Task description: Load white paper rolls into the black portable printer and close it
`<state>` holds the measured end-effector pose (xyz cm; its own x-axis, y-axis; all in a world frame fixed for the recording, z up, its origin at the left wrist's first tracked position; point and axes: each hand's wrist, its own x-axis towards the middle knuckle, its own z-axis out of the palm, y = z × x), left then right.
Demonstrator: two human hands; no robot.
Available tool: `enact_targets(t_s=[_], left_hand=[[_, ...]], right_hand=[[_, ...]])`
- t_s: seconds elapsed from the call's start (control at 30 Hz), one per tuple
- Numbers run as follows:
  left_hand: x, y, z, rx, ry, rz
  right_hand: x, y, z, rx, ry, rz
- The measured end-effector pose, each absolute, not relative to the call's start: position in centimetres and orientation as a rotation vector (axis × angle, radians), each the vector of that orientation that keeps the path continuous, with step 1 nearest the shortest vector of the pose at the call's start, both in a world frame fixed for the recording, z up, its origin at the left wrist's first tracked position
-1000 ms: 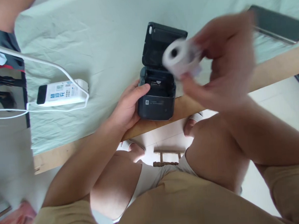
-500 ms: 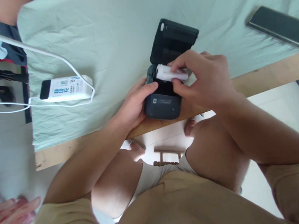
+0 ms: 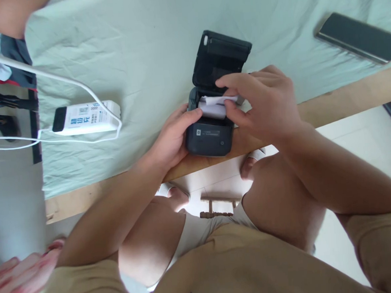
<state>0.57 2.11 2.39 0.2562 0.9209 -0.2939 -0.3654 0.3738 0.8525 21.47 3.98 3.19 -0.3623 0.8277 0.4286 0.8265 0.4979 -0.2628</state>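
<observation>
A small dark portable printer [image 3: 209, 139] sits at the table's front edge, its hinged lid [image 3: 221, 56] tipped back. My left hand [image 3: 176, 132] is wrapped round the printer's left side, with the thumb on the rim of the compartment. Inside the compartment lies a white paper roll [image 3: 213, 111]. The roll's loose end stands up at the top, and my right hand [image 3: 262, 100] pinches it between thumb and fingers at the right. My right fingers hide part of the compartment's right edge.
A white power bank [image 3: 91, 117] with a white cable looped over it lies left on the pale green cloth [image 3: 143, 43]. A dark phone [image 3: 359, 37] lies at the far right. Another person's arm [image 3: 11, 14] reaches in at the upper left.
The paper roll has gone from between my right fingers down into the printer's compartment. My right hand now holds the loose paper end. My left hand keeps its grip on the printer.
</observation>
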Motion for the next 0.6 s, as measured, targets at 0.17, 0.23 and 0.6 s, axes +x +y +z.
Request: enact_targets(t_s=[0.17,0.23,0.6], left_hand=[[0.5,2.1,2.1,0.720,0.909,1.006],[0.5,2.1,2.0,0.723,0.921,1.010],[0.4,2.1,2.0,0.715,0.909,1.026]], right_hand=[[21.1,3.7,3.7,-1.372,-2.163,0.074],[20.9,3.8,3.6,-1.384,-2.141,0.015],[20.3,4.1,4.4,-1.399,-2.248,-0.058]])
